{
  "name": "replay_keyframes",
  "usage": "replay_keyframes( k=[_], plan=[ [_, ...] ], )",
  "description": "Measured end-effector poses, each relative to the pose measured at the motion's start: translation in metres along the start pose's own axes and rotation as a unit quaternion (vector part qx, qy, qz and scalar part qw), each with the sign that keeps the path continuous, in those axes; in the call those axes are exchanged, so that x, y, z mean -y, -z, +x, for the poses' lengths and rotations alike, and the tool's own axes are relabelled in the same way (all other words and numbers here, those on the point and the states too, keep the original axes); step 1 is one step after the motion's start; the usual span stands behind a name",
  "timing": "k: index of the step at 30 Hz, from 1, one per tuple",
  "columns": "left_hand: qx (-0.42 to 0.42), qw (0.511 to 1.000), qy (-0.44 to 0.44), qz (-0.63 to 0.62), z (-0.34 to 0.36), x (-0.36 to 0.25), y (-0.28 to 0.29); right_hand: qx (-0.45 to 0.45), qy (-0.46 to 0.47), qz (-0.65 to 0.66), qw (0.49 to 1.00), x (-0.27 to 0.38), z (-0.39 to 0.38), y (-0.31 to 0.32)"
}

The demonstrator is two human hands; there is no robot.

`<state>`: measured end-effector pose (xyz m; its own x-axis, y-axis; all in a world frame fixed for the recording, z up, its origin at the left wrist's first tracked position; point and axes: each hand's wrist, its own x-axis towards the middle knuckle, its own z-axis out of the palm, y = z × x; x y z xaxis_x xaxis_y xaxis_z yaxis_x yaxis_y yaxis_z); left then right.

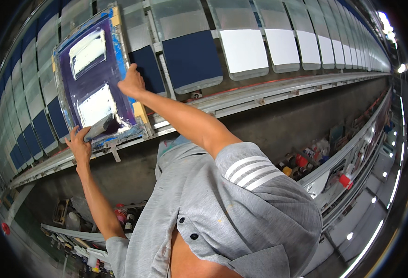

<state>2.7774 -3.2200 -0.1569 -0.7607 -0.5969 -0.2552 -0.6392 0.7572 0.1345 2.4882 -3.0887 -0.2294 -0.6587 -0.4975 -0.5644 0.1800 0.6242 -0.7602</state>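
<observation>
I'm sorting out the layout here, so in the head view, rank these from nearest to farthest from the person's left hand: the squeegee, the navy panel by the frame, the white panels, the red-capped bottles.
From the left hand:
1. Squeegee, held, on the screen's lower edge.
2. Navy panel, up and right, past the frame.
3. White panels, further right along the row.
4. Red-capped bottles, far right, below the table.

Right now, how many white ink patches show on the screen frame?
2: an upper white patch near the frame's far end, and a lower white patch just above the squeegee. None seem hidden.
</observation>
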Motion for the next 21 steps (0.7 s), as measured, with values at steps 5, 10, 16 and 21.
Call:
replay_keyframes(
  k=[5,10,16,21],
  plan=[
    [0.040,0.999,-0.020,0.005,0.017,0.005,0.003,-0.041,0.149,0.012,0.988,-0.035,-0.027,0.012],
    [0.051,0.998,-0.015,0.026,0.019,0.014,-0.003,-0.129,0.257,0.068,0.955,-0.097,-0.090,0.132],
    [0.025,0.989,-0.142,0.013,0.038,0.027,0.020,-0.399,0.188,-0.082,0.894,-0.241,-0.123,0.359],
    [0.061,0.993,-0.091,-0.034,0.048,0.017,0.032,-0.411,0.233,-0.186,0.861,-0.294,-0.111,0.439]
  ],
)
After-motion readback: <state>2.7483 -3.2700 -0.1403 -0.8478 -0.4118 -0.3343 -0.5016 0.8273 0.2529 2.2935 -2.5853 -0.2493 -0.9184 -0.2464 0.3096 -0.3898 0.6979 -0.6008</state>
